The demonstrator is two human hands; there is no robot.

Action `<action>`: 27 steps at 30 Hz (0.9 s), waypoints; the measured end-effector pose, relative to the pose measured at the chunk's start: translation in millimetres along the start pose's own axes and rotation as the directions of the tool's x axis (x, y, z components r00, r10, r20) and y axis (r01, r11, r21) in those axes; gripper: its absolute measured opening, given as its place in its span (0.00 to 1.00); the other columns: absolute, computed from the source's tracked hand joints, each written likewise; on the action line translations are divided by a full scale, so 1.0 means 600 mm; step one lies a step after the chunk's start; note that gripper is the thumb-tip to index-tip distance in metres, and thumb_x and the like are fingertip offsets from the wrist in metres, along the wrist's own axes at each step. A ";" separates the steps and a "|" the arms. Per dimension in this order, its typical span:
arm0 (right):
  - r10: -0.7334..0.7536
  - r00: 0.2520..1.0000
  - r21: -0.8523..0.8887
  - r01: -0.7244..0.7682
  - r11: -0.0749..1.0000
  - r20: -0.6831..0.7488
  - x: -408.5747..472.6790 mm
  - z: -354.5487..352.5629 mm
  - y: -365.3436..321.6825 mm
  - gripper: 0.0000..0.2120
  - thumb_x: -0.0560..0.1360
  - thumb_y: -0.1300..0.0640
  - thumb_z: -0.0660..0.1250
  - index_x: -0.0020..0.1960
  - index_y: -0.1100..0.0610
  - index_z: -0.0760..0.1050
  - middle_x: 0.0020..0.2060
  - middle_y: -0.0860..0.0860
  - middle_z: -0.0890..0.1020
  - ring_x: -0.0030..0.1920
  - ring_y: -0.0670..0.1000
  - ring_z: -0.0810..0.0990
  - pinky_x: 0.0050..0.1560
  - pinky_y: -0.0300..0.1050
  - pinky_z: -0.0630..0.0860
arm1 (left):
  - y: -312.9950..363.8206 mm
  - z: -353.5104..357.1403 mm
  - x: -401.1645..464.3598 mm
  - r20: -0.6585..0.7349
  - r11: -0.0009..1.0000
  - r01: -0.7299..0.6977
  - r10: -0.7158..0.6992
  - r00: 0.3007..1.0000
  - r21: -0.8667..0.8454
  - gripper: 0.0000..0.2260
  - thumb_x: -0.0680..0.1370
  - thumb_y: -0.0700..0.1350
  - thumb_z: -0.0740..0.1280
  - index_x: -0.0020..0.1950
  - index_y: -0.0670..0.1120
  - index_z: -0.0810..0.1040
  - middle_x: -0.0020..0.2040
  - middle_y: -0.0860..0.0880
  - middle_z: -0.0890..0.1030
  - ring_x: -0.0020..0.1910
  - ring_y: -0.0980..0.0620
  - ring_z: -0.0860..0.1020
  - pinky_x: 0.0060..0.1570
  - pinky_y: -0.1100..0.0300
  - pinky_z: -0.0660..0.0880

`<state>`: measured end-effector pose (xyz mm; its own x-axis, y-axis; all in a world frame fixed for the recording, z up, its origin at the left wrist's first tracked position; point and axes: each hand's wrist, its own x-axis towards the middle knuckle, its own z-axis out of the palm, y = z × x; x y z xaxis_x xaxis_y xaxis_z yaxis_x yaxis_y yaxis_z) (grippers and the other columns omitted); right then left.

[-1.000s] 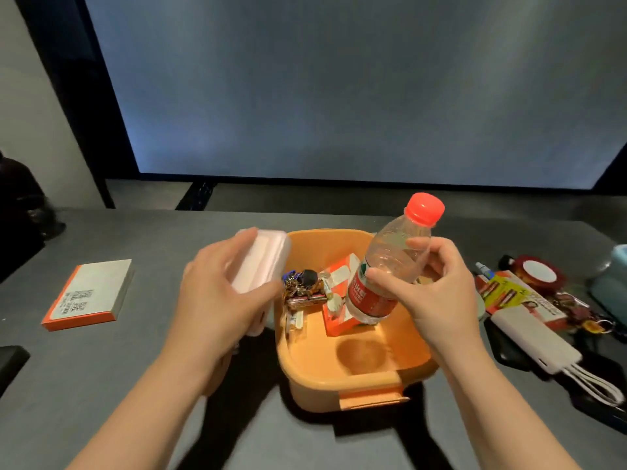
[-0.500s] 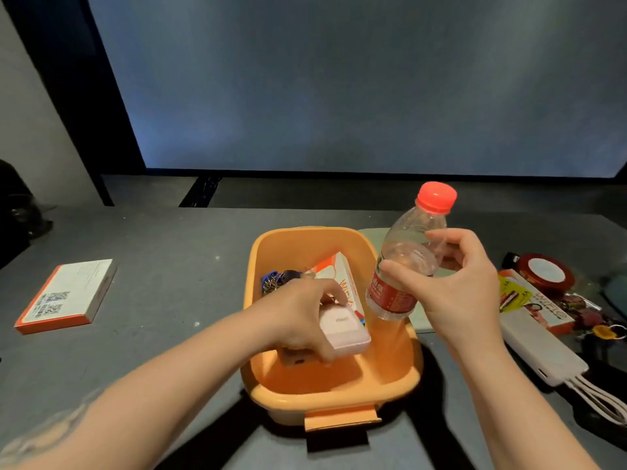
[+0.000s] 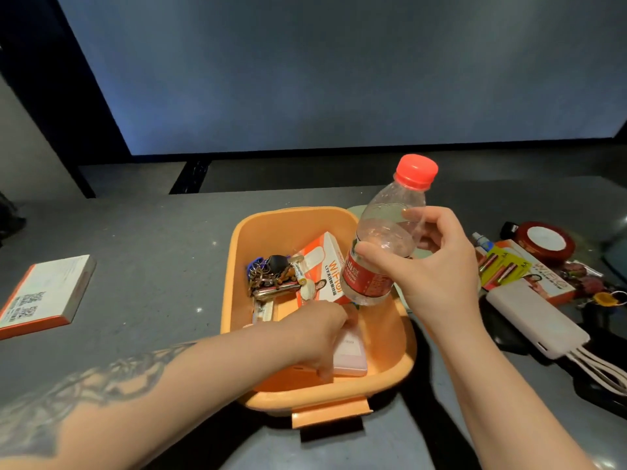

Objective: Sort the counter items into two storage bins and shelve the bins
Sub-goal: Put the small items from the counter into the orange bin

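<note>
Bottle grip: right hand (image 3: 431, 276) holds the water bottle (image 3: 383, 245) with thumb and fingers curled round its clear midsection, just above the red label; the bottle is tilted, red cap far-right, base over the right rim of the orange bin (image 3: 400, 351).
Bottle handling: appears nearly empty, so judged light; thin plastic likely dents under a hard squeeze. A hold at the label band or shoulder seems firmest.
Pink case contact: left hand (image 3: 315, 337) reaches into the near part of the bin, fingers bent down over the pink case (image 3: 349, 354); whether they grip it or only rest on it cannot be told.
Pink case handling: judged rigid, smooth, light; take by the long edges.
Bin contents: keys (image 3: 271, 276) and a white-orange box (image 3: 325, 269) lie at the far side.
Counter, right: power bank (image 3: 532, 317), batteries (image 3: 502, 269), round tin (image 3: 546, 240).
Counter, left: flat box (image 3: 44, 293), well apart.
</note>
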<state>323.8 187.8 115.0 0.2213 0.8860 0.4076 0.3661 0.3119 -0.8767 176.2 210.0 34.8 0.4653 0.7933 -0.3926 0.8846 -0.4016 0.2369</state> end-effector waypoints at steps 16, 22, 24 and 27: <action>0.068 0.990 -0.046 -0.063 0.997 0.127 0.003 0.031 -0.013 0.28 0.56 0.46 0.81 0.53 0.48 0.76 0.45 0.41 0.81 0.46 0.39 0.79 0.44 0.32 0.75 | -0.095 -0.049 -0.134 -0.667 0.729 -0.131 -0.519 0.534 -0.672 0.08 0.74 0.40 0.68 0.48 0.53 0.81 0.46 0.59 0.81 0.48 0.63 0.78 0.49 0.68 0.73; 0.281 0.872 -0.383 -0.119 0.916 0.401 0.016 0.137 0.013 0.31 0.57 0.36 0.77 0.54 0.47 0.76 0.47 0.45 0.81 0.47 0.46 0.80 0.46 0.46 0.79 | -0.099 -0.007 -0.125 -0.700 0.720 -0.132 -0.588 0.406 -0.681 0.15 0.77 0.36 0.63 0.60 0.51 0.75 0.65 0.57 0.72 0.64 0.65 0.68 0.62 0.73 0.60; 0.317 0.837 -0.449 -0.097 0.888 0.447 0.019 0.164 0.021 0.34 0.58 0.36 0.77 0.58 0.51 0.76 0.51 0.48 0.82 0.50 0.49 0.80 0.49 0.49 0.79 | -0.102 -0.005 -0.124 -0.674 0.718 -0.091 -0.592 0.442 -0.690 0.16 0.79 0.38 0.62 0.64 0.51 0.73 0.70 0.56 0.68 0.69 0.59 0.65 0.66 0.65 0.61; 0.321 0.812 -0.526 -0.021 0.850 0.487 0.025 0.193 0.024 0.32 0.60 0.34 0.75 0.56 0.53 0.77 0.50 0.49 0.83 0.48 0.50 0.81 0.49 0.50 0.79 | -0.103 -0.007 -0.122 -0.655 0.710 -0.088 -0.586 0.477 -0.699 0.16 0.79 0.40 0.61 0.65 0.52 0.73 0.72 0.55 0.66 0.70 0.59 0.64 0.67 0.62 0.61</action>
<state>227.9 245.5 78.9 -0.1432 0.9868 -0.0751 0.7819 0.0663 -0.6198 87.5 178.6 52.3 -0.3163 0.9134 0.2563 0.5661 -0.0351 0.8236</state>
